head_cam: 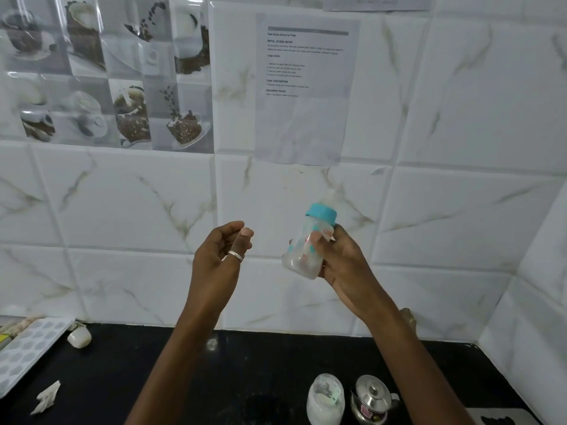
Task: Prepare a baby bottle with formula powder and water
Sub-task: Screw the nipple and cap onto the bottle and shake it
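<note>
My right hand [340, 262] grips a small clear baby bottle [302, 253] with a teal collar and a pale teat, held up in front of the tiled wall and tilted to the right. Milky white liquid sits in its lower part. My left hand [219, 256] is raised to the left of the bottle, apart from it, fingers loosely curled and holding nothing, a silver ring on the thumb. On the black counter [184, 378] below stand a clear jar of white powder [325, 400] and a small lidded steel pot [372, 400].
A white dotted tray [27, 348] lies at the counter's left edge, with a small white cap-like object [79, 337] beside it and a crumpled white paper scrap [47, 397] in front. A printed sheet [306, 87] is stuck on the tiled wall. The walls meet in a corner at the right.
</note>
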